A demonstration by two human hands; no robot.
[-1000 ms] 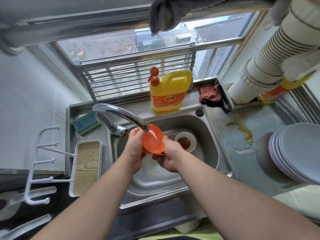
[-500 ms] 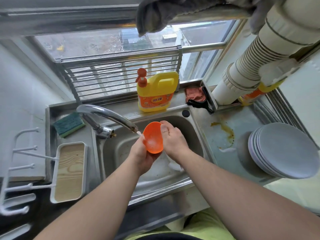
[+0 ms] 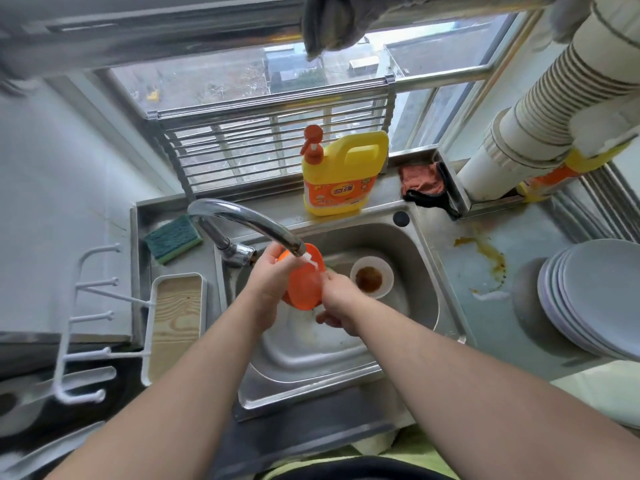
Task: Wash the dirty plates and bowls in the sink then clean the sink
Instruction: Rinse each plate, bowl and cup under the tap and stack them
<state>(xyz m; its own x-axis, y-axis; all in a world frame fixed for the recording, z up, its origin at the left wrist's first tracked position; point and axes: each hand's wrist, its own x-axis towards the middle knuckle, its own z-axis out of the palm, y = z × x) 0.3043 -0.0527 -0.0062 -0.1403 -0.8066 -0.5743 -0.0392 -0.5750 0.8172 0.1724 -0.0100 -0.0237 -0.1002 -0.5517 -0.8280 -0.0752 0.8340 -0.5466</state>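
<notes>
fingers of left hand (image 3: 268,278) curled round round orange plastic bowl (image 3: 303,285) | right hand (image 3: 337,303) grips its rim | water from curved steel tap (image 3: 242,220) hits bowl | over steel sink (image 3: 420,268)

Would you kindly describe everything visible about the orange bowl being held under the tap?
The orange bowl is small, round and looks like smooth plastic. It is held above the sink, tilted on its side with the opening facing the person. The left hand grips its left rim, and the right hand touches its right edge. The tap spout ends just over its upper rim, and a thin stream of water lands inside. Its inside looks wet and free of visible residue.
</notes>
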